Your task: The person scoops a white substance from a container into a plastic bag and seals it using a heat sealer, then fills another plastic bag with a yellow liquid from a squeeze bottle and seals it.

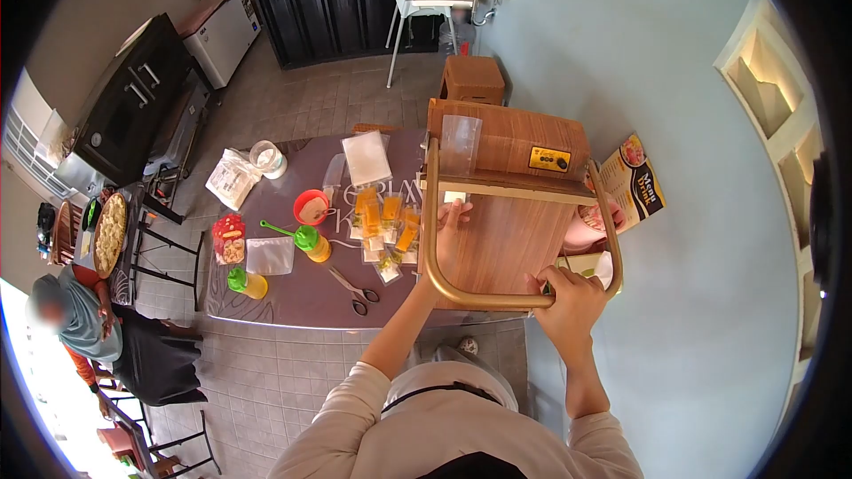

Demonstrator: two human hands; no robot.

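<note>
Head view, looking straight down: a wooden box (524,244) stands at the right end of the bench (293,306), and a gold handle (431,239) loops around its near side. The right hand (572,300) is on the near right corner of that loop, fingers (557,282) curled tight around the bar. The left hand (451,231) reaches inside the loop and lies against the left part of the box. Its fingers (454,211) are stretched out and close together, pointing away from the person, and nothing shows between them. A clear plastic pouch (461,144) stands on top of the box at its far left corner.

Just left of the box, small filled pouches (390,223) with orange contents lie in a cluster on the bench. Scissors (357,289) lie near them, toward the person. Further left of the box sit a red bowl (311,207), a yellow bottle (314,244) with a green cap, a flat clear bag (269,255) and a second green-capped bottle (246,282). A menu card (632,182) leans just right of the box.

Well left of the box and off the bench, another person (75,315) sits on a chair.
</note>
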